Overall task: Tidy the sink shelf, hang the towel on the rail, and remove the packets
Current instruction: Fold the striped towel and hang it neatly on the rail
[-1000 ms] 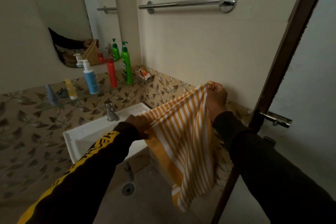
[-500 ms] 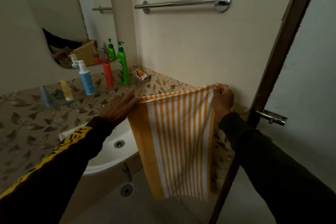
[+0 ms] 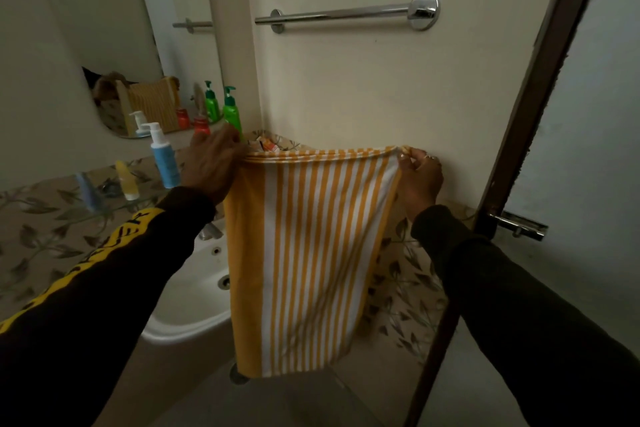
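I hold the yellow-and-white striped cotton towel (image 3: pixel 311 253) stretched flat between my hands, its top edge now pulled taut and level where a second ago it sagged bunched and slanted over the white ceramic sink (image 3: pixel 194 291). My left hand (image 3: pixel 214 163) is closed on the left top corner, my right hand (image 3: pixel 417 177) pinches the right top corner between fingertips and thumb, and the cloth hangs straight down below both, its stripes and long axis running vertically, its top hem running horizontally from hand to hand. That hem lies roughly parallel to the chrome wall-mounted towel rail (image 3: pixel 346 12), which sits well above my hands and is bare. Judged from this, the towel is squared up for hanging and the remaining move is a lift up and over the bar. Just beyond my left hand, the glass sink shelf (image 3: pixel 104 204) carries a green pump bottle (image 3: pixel 231 111), a blue pump bottle (image 3: pixel 164 156) and a small yellow tube (image 3: pixel 126 180); a crumpled orange packet (image 3: pixel 268 146) peeks above the hem between my hands, not yet removed.
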### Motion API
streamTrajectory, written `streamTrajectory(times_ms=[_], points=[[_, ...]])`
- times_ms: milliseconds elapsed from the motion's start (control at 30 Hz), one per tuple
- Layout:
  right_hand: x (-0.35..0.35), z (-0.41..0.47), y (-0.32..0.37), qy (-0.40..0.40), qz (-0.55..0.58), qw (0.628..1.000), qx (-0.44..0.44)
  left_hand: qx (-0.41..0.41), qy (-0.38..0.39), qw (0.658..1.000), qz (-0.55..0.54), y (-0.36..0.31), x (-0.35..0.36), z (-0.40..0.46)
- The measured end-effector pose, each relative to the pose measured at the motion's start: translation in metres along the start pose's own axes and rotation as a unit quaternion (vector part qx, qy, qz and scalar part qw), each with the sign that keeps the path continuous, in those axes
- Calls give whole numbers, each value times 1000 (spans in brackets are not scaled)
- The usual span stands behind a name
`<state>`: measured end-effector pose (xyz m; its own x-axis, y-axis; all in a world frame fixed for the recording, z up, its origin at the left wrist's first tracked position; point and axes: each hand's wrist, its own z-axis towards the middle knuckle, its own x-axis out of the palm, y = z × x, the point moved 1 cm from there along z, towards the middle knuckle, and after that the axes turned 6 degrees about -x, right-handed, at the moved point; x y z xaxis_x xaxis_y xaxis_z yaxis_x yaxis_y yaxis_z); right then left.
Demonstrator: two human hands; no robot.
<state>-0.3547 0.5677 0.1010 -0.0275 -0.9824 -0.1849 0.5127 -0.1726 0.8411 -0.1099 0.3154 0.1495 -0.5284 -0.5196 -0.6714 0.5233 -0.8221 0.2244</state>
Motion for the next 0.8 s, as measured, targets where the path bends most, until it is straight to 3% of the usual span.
streamTrajectory(times_ms=[133,233,433,700,800], points=[[1,2,10,14,33,999,8,-47,-31,998,30,11,-6,8],[3,1,18,42,176,979,98,-98,14,994,-37,17,-8,17],[1,12,55,107,287,945,113,-122,24,991,-48,30,-20,40],[-7,32,87,87,298,948,76,-164,-4,973,-161,45,-32,76],[-11,36,89,77,294,950,78,-183,-34,950,-250,53,-37,83]])
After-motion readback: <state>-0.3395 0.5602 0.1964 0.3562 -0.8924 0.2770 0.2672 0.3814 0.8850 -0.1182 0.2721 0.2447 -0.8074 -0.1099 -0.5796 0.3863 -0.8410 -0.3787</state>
